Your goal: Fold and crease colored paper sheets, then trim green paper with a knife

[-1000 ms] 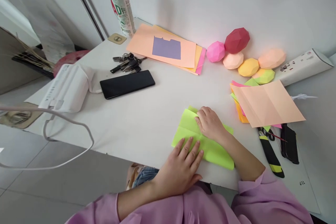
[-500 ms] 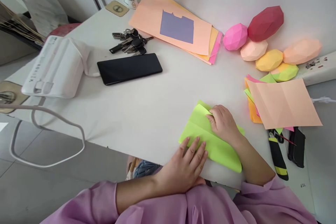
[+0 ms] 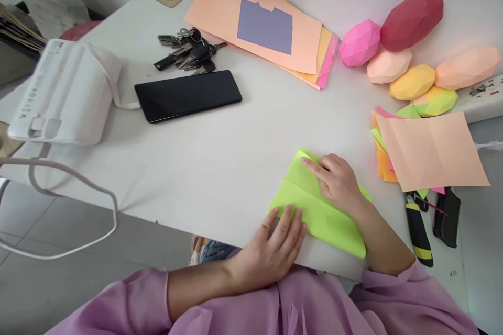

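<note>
A folded lime-green sheet of paper lies at the table's front edge, with a layer of it showing behind the fold. My left hand rests flat with fingers spread, its fingertips on the sheet's lower left edge. Across the upper part of the paper lies my right hand. Its index finger is stretched along the top fold near the upper left corner, while the other fingers are curled. The palm side of the right hand is hidden.
Faceted paper shapes stand at the back right, above stacked creased sheets. A yellow-black cutter and a black case-like object lie below. Keys, a phone, a corded white device and more paper are leftward.
My right index finger has stretched out toward the paper's upper left corner, where before the fingers were bunched at the top edge. My left hand has shifted slightly left. The view has moved a little.
</note>
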A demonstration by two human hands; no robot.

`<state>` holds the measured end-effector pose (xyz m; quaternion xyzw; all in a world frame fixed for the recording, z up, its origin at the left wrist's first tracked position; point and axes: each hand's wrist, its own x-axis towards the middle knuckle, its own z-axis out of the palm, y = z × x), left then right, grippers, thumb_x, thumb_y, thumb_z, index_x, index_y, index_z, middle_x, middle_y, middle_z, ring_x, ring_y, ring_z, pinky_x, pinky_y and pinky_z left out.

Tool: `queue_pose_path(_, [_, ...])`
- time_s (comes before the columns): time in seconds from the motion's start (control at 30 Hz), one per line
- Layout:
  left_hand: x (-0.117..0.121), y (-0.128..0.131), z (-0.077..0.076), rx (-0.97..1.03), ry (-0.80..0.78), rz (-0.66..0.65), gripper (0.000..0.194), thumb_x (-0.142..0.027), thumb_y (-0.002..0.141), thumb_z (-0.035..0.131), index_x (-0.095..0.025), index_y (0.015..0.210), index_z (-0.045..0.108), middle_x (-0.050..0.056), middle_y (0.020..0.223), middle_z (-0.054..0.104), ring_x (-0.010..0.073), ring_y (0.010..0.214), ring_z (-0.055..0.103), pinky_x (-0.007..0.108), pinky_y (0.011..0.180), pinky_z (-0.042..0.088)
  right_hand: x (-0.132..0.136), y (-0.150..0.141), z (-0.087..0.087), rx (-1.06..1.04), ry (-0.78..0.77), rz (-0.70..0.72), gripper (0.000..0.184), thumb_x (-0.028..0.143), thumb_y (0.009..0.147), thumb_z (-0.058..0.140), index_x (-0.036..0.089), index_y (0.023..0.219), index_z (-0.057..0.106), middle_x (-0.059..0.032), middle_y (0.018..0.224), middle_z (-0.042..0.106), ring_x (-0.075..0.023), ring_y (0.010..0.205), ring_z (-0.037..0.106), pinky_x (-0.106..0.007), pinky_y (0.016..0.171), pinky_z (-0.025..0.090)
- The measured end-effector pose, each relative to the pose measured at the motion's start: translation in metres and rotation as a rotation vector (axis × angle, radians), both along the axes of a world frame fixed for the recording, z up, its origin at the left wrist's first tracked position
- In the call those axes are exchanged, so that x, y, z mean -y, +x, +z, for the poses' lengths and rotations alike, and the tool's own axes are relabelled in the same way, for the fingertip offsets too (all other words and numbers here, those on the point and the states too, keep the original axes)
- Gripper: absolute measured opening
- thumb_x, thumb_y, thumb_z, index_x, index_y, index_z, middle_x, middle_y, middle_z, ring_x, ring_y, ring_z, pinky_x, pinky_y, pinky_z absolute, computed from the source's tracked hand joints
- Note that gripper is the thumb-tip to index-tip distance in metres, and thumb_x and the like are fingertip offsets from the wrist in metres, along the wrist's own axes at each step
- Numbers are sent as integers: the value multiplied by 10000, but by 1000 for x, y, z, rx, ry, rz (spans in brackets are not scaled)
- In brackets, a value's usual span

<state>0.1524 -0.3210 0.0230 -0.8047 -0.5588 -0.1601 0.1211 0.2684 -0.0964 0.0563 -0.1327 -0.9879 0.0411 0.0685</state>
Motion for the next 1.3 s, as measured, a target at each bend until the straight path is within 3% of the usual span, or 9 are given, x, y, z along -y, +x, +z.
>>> queue_pose_path(0.53, [0, -2, -1, 22, 74, 9, 435, -295, 903, 480, -68, 1267, 553, 214, 1320, 561, 341, 1179, 557, 505, 990, 440, -1, -1, 5, 22, -91, 39, 564, 1, 853, 359, 254, 1325, 537, -17, 733, 430, -169, 686, 395, -307, 644, 403])
queue_pose_path(1.3, [0, -4, 1, 4, 84, -16, 459, -315, 864, 512, -56, 1237, 577, 214, 1275, 591, 344, 1132, 580, 493, 956, 458, 5, -5, 5, 78, -26, -3, 581, -38, 814, 367, 168, 1332, 533, -16, 729, 398, -168, 670, 340, -306, 644, 359])
